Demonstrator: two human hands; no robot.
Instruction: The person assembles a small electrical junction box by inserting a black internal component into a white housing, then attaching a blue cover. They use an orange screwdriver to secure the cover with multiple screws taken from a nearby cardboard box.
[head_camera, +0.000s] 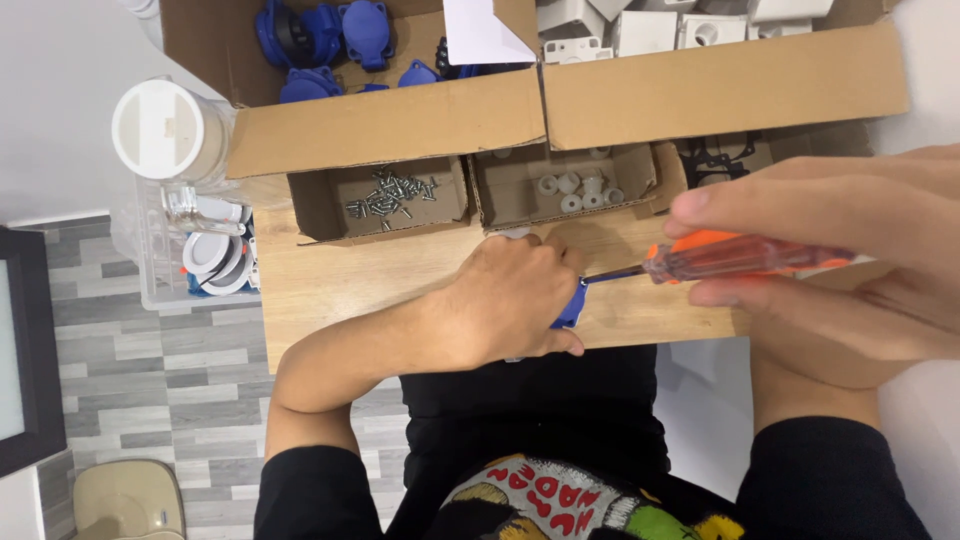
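The left hand (515, 300) is curled tightly over a small blue plastic part (570, 310) on the wooden table (330, 285), while the right hand (850, 260) has its fingers (760, 205) wrapped around an orange-handled screwdriver (740, 257), whose tip meets that part, just in front of a cardboard tray of screws (390, 195).

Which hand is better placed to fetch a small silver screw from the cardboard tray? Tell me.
Probably the left hand: it lies nearest the tray of small silver screws, though it grips the blue plastic part. The right hand holds the orange-handled screwdriver.
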